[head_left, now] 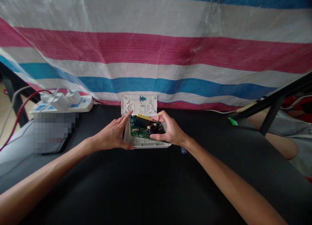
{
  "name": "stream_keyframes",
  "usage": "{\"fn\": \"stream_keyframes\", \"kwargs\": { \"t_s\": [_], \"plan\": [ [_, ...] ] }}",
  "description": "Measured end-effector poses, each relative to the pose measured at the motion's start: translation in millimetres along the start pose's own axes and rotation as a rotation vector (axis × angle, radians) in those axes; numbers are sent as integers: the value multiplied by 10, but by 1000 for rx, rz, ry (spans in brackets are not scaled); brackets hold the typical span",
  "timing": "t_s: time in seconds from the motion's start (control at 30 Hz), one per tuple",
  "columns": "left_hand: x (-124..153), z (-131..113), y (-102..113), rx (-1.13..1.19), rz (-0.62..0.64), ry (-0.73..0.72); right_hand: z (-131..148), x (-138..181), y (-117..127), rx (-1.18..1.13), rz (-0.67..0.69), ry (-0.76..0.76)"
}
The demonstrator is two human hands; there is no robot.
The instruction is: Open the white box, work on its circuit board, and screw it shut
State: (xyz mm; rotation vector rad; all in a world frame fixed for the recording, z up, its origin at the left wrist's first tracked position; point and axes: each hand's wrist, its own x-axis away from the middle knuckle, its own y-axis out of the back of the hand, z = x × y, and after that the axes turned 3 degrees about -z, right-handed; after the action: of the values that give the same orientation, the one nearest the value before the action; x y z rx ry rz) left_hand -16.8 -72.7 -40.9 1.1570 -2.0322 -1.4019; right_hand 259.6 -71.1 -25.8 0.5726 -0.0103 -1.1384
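Note:
My right hand (pixel 172 129) grips a green circuit board (pixel 142 134) by its right part, thumb in front and fingers behind. The board carries a black block, a thin pale cable and a yellow strip at the back edge. It sits tilted in or just over a white plastic casing (pixel 148 143). At the casing's left side my left hand (pixel 113 134) is spread, thumb by the lower left corner and fingers near the board's left end. Behind stands a second white casing half (pixel 126 103) with vent slots and a blue piece (pixel 142 98).
On the left, a white power strip (pixel 86 104) holds several plugs and cables, near a pixelated dark object (pixel 56 130). A green packet (pixel 233 121) lies on the black tabletop (pixel 151 186). Striped sheeting (pixel 156 49) hangs behind. Another person's legs (pixel 282 145) show at right.

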Motion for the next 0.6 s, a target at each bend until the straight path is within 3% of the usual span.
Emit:
{"fn": "stream_keyframes", "kwargs": {
  "t_s": [0.17,0.4,0.6],
  "plan": [
    [15,-4,0,21,-24,-15,29,-15,16,102,31,-24],
    [2,-77,59,10,23,36,34,-58,-54,435,91,-18],
    [0,-100,78,-22,56,37,7,-88,-113,521,128,36]
  ]
}}
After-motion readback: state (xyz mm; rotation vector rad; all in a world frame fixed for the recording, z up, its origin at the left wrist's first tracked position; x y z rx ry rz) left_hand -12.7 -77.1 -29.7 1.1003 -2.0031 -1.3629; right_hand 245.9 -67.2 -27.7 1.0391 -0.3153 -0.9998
